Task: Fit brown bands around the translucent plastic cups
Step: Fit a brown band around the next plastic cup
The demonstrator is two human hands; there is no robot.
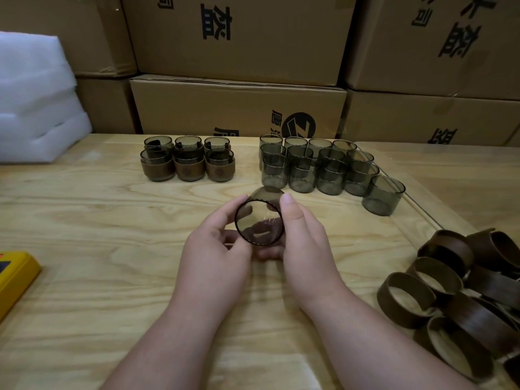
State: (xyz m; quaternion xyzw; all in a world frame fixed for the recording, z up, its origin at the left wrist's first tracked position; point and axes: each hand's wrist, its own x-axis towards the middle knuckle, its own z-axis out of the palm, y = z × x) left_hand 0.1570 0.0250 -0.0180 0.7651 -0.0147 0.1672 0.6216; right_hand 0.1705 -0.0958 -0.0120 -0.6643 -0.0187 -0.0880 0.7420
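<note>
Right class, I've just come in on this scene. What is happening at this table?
A person holds one translucent cup on its side in both hands, left hand and right hand, its open mouth toward the camera, apparently with a brown band around it. Banded cups stand stacked at the back left, bare cups at the back right, and loose brown bands lie piled on the wooden table to the right.
</note>
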